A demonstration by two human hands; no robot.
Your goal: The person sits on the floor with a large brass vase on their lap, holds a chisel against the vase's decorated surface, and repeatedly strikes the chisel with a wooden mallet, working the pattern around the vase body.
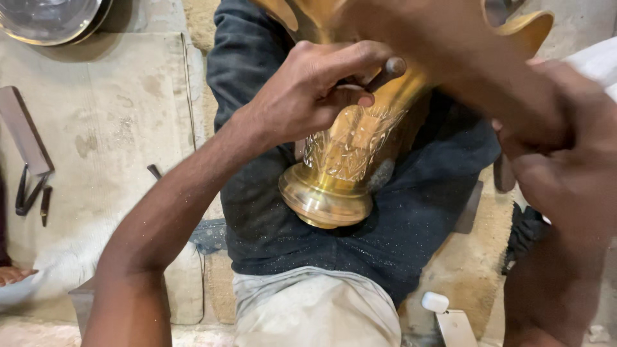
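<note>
A brass vase (340, 160) with an engraved body and a wavy flared rim lies tilted across my lap, its round foot pointing down toward my stomach. My left hand (308, 93) pinches a short metal punch (385, 72) against the vase's neck, fingers closed around it. My right hand (565, 141) is raised close to the camera at the right, fingers curled around a dark handle (502, 173) that sticks out below the fist; the rest of that tool is hidden.
A dark cloth (411, 218) covers my lap under the vase. On the pale floor mat at the left lie a flat wooden strip (24, 132) and small dark tools (29, 196). A steel dish (48, 19) sits top left. A white-capped object (436, 302) stands bottom right.
</note>
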